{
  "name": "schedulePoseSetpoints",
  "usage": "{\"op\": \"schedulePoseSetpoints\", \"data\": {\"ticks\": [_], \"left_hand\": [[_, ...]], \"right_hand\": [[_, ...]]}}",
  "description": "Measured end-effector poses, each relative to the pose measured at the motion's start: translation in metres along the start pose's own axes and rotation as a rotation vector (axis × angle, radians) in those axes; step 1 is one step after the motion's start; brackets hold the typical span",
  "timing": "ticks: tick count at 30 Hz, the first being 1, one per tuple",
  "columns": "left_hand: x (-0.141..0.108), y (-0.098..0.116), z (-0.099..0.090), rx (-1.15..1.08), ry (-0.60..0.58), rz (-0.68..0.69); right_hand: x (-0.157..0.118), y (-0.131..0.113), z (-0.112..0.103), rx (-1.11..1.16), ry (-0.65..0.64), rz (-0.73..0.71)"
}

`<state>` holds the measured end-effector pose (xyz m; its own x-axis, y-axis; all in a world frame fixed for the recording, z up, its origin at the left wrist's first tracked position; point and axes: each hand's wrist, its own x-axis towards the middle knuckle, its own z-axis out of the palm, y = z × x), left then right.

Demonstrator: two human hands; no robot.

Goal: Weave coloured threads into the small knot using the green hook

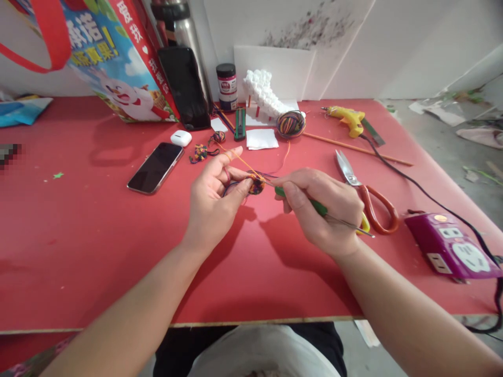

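Observation:
A small multicoloured crochet piece (257, 184) is pinched between the thumb and fingers of my left hand (216, 196). Orange yarn runs from it over the raised index finger. My right hand (324, 207) is closed round the green handle of a crochet hook (317, 207), whose thin metal tip meets the right edge of the piece. Behind the hands lie a ball of multicoloured yarn (291, 124), a smaller yarn ball (218, 137) and another little crocheted piece (200, 153).
On the red table (98, 251) are a phone (155, 167), white earbud case (181, 138), scissors (367, 193), yellow glue gun (348, 119) with black cord, and purple socket box (451, 245). A gift bag (121, 68), upright phone (184, 86) and jar (227, 86) stand at the back.

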<state>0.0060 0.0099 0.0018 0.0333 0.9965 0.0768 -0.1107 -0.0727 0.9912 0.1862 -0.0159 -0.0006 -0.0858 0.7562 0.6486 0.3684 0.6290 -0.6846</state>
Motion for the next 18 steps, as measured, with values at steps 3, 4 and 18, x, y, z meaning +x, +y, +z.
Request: {"op": "schedulePoseSetpoints", "data": {"ticks": [3,4,18], "left_hand": [[0.001,0.000,0.001,-0.016,0.000,-0.013],[0.001,0.000,0.001,-0.022,-0.005,-0.009],[0.004,0.004,-0.002,-0.409,0.021,-0.307]], "right_hand": [[-0.002,0.000,0.003,-0.046,0.009,-0.016],[-0.002,-0.001,0.004,-0.055,0.009,-0.005],[-0.007,0.019,0.010,-0.258,-0.111,-0.364]]}}
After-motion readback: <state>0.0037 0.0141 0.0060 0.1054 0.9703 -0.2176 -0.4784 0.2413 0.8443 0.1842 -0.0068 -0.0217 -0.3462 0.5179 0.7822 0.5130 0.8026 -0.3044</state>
